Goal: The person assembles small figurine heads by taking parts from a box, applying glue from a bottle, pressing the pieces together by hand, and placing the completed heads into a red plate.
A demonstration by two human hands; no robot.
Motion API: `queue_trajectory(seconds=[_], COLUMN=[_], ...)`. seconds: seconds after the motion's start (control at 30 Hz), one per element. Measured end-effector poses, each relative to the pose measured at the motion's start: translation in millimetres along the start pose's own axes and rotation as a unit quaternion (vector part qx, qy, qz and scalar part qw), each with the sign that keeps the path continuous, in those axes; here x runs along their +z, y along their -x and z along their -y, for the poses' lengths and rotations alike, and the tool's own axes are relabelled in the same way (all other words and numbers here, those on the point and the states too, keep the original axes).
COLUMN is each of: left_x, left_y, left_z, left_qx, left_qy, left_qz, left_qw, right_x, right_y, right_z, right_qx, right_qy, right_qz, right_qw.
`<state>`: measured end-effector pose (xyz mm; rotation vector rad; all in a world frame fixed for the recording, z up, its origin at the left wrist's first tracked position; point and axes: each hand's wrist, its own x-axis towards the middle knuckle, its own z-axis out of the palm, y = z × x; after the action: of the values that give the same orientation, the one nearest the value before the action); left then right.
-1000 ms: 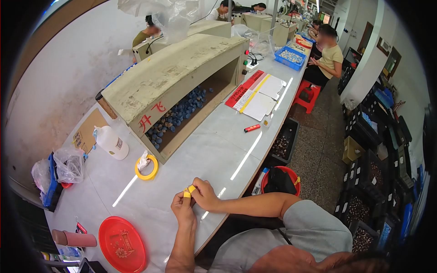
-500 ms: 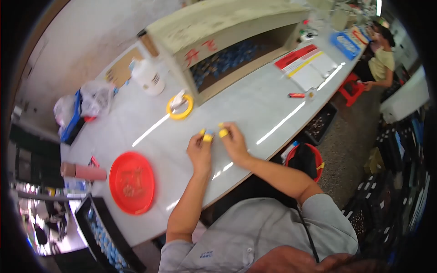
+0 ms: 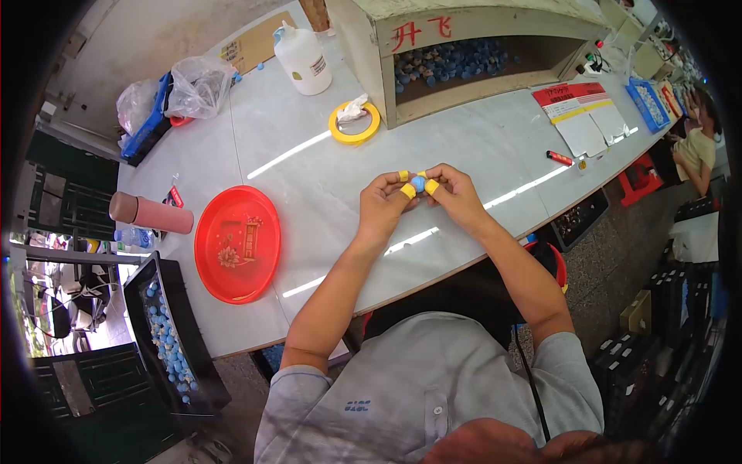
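A small round blue piece [image 3: 419,184] is pinched between the fingertips of both hands above the white table. My left hand [image 3: 382,203] grips it from the left, thumb and forefinger wrapped in yellow tape. From the right, my right hand [image 3: 456,198] closes on the same piece, its thumb and forefinger taped yellow too. What exactly the piece is cannot be made out. Beyond the hands lies a roll of yellow tape [image 3: 336,130] with a crumpled white scrap on it. A red plastic tray [image 3: 209,267] rests to the left of my left forearm.
A shelf box [image 3: 363,46] holds many blue pieces at the back. A white bottle [image 3: 305,66], a pink flask [image 3: 162,215] and papers [image 3: 580,116] stand or lie on the table [image 3: 309,216]. A black bin [image 3: 143,309] of blue pieces is lower left; a person [image 3: 699,147] sits far right.
My hands, apart before, have come together, and the right hand now also grips the blue piece. The camera view has shifted, so the table's contents sit differently in the frame.
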<state>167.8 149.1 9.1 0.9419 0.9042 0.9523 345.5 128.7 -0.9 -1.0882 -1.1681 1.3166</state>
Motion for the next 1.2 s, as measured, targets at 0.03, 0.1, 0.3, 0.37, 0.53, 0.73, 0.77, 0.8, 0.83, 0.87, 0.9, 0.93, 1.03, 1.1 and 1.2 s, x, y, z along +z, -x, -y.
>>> queue_trajectory(seconds=[0.03,0.1,0.3,0.37,0.53,0.73,0.77,0.8,0.83,0.87,0.9,0.93,1.03,1.1,1.2], left_x=[-1.4,-4.9,-24.5,-24.3,-27.2,-29.4,-29.3,-29.0,-28.9,-29.1,-29.3,-29.5,-28.5,-27.7,-27.2], left_y=[-0.1,-0.4,-9.4,-8.1,-9.9,-10.1,-10.3,-10.4,-10.5,-10.4,-10.3,-10.2,-9.7,-9.3,-8.6], left_z=[-3.4,-8.2,0.4,-1.5,4.5,11.1,11.8,12.7,13.4,13.8,14.1,14.2,13.2,13.1,13.9], left_qx=[-0.017,-0.039,-0.038,-0.044,-0.016,-0.006,-0.005,-0.004,-0.003,-0.002,-0.001,0.000,-0.002,-0.003,0.001], left_qy=[-0.017,-0.045,-0.132,-0.129,-0.120,-0.133,-0.131,-0.129,-0.127,-0.130,-0.132,-0.135,-0.138,-0.144,-0.135], left_qz=[0.001,0.032,0.078,0.085,0.096,0.092,0.090,0.089,0.088,0.087,0.087,0.086,0.084,0.081,0.080], left_qw=[1.000,0.998,0.987,0.987,0.988,0.987,0.987,0.988,0.988,0.988,0.987,0.987,0.987,0.986,0.988], right_x=[-1.5,-4.4,-9.6,-8.9,-7.1,-4.3,-3.9,-3.5,-3.2,-3.2,-3.4,-3.5,-1.9,-1.3,-2.0], right_y=[-0.3,0.0,-1.2,0.3,2.2,5.2,5.3,5.5,6.0,6.1,6.0,5.9,7.0,7.1,7.3], right_z=[-1.6,-3.2,-10.1,-7.4,-1.5,-2.8,-2.0,-1.4,-1.7,-2.5,-3.2,-3.8,0.0,-0.4,1.1], right_qx=[-0.005,-0.006,-0.014,-0.022,-0.043,-0.062,-0.064,-0.067,-0.069,-0.074,-0.079,-0.085,-0.083,-0.102,-0.112], right_qy=[0.005,0.029,0.095,0.101,0.135,0.174,0.181,0.189,0.197,0.198,0.200,0.201,0.215,0.218,0.225], right_qz=[0.008,0.025,0.060,0.063,0.075,0.061,0.059,0.057,0.054,0.055,0.055,0.055,0.051,0.048,0.051], right_qw=[1.000,0.999,0.994,0.993,0.987,0.981,0.980,0.978,0.977,0.976,0.975,0.974,0.972,0.969,0.966])
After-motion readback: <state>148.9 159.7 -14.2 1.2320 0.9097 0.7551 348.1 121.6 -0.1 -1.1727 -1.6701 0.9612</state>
